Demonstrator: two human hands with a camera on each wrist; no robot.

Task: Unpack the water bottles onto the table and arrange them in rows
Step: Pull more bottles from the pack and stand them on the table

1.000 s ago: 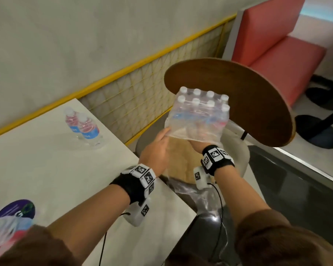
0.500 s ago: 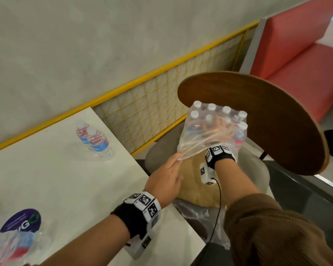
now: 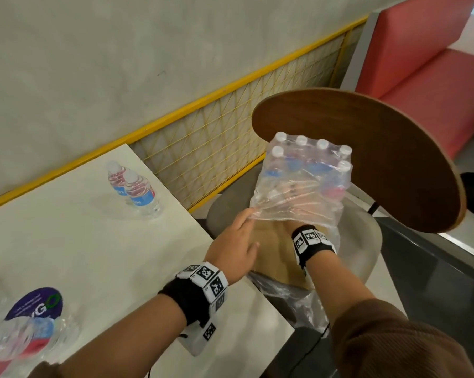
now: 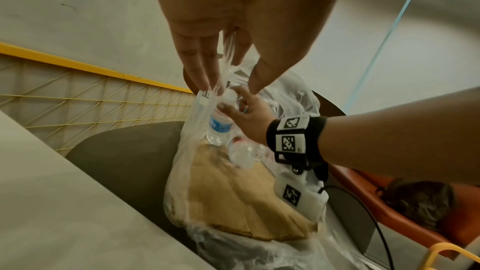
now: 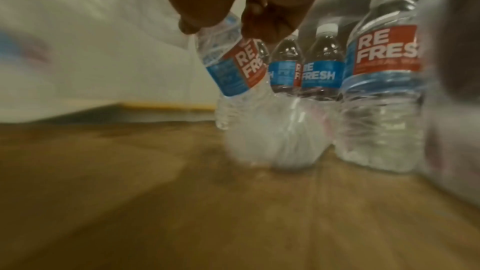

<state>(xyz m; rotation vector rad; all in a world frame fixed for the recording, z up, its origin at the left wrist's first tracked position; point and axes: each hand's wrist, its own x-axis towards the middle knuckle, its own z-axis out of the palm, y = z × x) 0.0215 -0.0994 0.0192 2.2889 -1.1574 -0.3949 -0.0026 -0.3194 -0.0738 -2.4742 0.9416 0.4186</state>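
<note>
A shrink-wrapped pack of water bottles [image 3: 309,165] stands on a cardboard tray [image 3: 274,255] on a chair seat beside the white table [image 3: 66,241]. My left hand [image 3: 244,222] pinches the loose edge of the clear plastic wrap [image 4: 226,63] and holds it up. My right hand [image 3: 295,192] is inside the wrap, seen through the film. In the right wrist view its fingers [image 5: 249,22] grip the top of a tilted bottle [image 5: 233,65], and several bottles [image 5: 322,69] stand upright beside it. Two bottles [image 3: 137,189] stand at the table's far edge.
The chair's round wooden back [image 3: 380,159] rises just behind the pack. A yellow mesh rail [image 3: 203,148] runs along the wall. More bottles in torn wrap [image 3: 20,339] lie at the table's near left corner, by a purple round sticker [image 3: 36,304]. A red bench [image 3: 426,64] is at the far right.
My right hand has gone from under the pack into the wrap and taken hold of a bottle. My left hand has pulled the wrap's edge back toward me.
</note>
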